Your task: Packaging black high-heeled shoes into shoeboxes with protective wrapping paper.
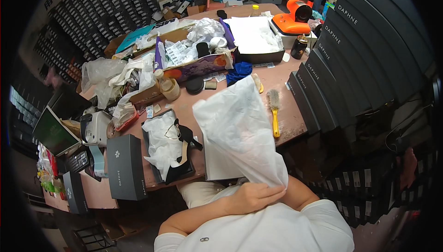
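Note:
A thin white bag or sheet of wrapping (240, 132) stretches up over the table in front of me. My left hand (256, 197) is closed on its lower edge, fingers pinched together. The right forearm (300, 192) runs in behind or inside the wrapping, which hides my right hand; a faint pinkish patch shows through. Under the wrapping lies a flat white panel or box lid (217, 169). To the left, an open dark shoe box (188, 174) holds crumpled white tissue paper (159, 143) and a black strappy shoe (188, 136).
At right rises a tall stack of dark shoe boxes (364, 44). A yellow-handled brush (275, 113) lies beside the wrapping. A purple carton (196, 67) of papers, a jar (170, 88) and an orange device (293, 19) stand farther back. A closed shoe box (124, 166) and monitor (55, 132) are left.

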The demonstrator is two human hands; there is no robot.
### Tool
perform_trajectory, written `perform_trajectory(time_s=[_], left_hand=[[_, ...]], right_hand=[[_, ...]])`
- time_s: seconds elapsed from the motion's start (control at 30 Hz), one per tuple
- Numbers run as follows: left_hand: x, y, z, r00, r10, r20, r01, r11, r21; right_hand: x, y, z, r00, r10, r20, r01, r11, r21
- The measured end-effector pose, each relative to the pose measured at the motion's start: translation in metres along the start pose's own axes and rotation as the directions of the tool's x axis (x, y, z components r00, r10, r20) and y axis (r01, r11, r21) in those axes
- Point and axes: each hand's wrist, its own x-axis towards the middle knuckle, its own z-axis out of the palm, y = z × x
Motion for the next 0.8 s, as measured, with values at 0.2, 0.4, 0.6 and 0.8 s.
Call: perform_trajectory(time_s=[0.2,0.4,0.6,0.8], left_hand=[[-0.028,-0.019,-0.018,0.936,-0.346,-0.058,0.342,0.937,-0.072],[-0.156,-0.089,-0.081,0.199,-0.943,-0.266,0.876,0.050,0.480],[-0.207,-0.098,-0.078,0.368,-0.792,-0.488,0.898,0.168,0.406],[-0.161,-0.027,-0.106,0.637,-0.673,-0.376,0.764,0.485,0.425]], right_hand=[[0.023,-0.079,-0.095,0.861,-0.499,0.099,0.190,0.135,-0.972],[0.013,-0.105,-0.217,0.995,0.011,-0.102,-0.073,-0.620,-0.781],[-0.004,-0.096,-0.059,0.943,0.174,0.282,0.320,-0.257,-0.912],[0.057,-0.066,0.024,0.776,-0.096,0.623,0.629,0.038,-0.777]])
